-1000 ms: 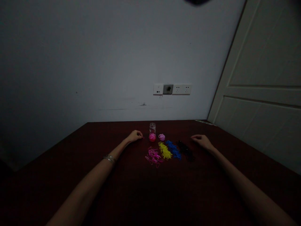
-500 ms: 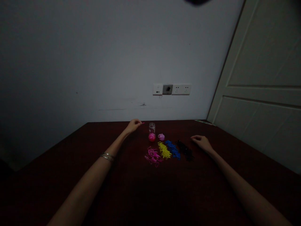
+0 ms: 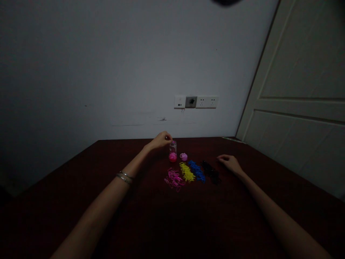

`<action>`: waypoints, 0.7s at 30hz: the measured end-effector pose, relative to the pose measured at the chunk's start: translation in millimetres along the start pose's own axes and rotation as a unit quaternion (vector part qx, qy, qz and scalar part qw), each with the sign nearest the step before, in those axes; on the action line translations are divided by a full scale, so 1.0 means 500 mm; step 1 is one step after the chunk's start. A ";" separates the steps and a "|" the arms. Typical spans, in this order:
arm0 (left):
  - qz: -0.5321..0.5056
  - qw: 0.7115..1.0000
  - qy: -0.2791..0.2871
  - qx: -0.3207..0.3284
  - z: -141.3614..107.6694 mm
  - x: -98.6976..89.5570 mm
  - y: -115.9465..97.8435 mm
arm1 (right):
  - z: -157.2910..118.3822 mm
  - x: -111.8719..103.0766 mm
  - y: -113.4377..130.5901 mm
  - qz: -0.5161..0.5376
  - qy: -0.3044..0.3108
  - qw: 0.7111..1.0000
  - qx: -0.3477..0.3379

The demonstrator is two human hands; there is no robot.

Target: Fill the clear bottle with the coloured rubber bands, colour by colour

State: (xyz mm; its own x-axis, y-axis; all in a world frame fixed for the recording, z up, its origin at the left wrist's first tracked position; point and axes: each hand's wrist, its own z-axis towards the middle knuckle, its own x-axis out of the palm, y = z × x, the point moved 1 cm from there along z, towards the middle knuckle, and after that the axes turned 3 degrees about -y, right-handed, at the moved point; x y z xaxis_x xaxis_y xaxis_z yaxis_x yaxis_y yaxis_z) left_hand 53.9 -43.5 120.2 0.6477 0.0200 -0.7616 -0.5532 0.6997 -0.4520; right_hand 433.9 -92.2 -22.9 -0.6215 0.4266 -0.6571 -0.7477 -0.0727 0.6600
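My left hand [image 3: 162, 139] is at the mouth of a clear jar [image 3: 173, 146], its thumb and fingertips pinched on a small pink rubber band [image 3: 173, 141]. Inside the upright jar, pink rubber bands [image 3: 173, 157] fill the bottom. A lilac lid [image 3: 183, 157] lies just right of it. My right hand [image 3: 230, 163] rests on the table with fingers curled together, nothing visible in them. Nearest to it is a pile of black rubber bands [image 3: 211, 172]. Further left lie blue bands [image 3: 196, 171], yellow bands [image 3: 187, 172] and loose pink bands [image 3: 175, 179].
The dark red-brown table [image 3: 145, 212] ends against a grey wall [image 3: 129, 72] with a row of sockets [image 3: 206, 102]. A pale panelled door [image 3: 296, 90] stands to the right. A thin strip [image 3: 234, 140] lies at the table's back right edge.
My left hand has moved right, from beside the jar to its mouth, carrying the pink rubber band. My right hand has stayed in place; the whole view has shifted slightly.
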 end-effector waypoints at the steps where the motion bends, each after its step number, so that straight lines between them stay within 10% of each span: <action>1: 0.004 1.000 0.000 0.001 0.002 0.000 0.000 | 0.000 0.000 -0.001 0.000 0.000 1.000 0.000; 8: -0.020 0.998 -0.063 -0.018 0.009 0.007 0.038 | -0.003 -0.003 0.009 -0.003 -0.002 1.000 0.006; 21: -0.178 0.927 -0.203 -0.260 -0.130 0.112 0.260 | -0.007 -0.002 0.042 -0.087 0.033 0.993 -0.074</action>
State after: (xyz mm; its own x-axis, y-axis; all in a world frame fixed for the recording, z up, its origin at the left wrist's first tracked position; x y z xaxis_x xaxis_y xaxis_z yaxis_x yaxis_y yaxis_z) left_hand -16.0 2.1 -11.5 0.9231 0.1952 -0.3313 -0.3759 0.2766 -0.8844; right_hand 418.2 -97.2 -9.8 -0.4903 0.3849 -0.7819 -0.8682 -0.1368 0.4771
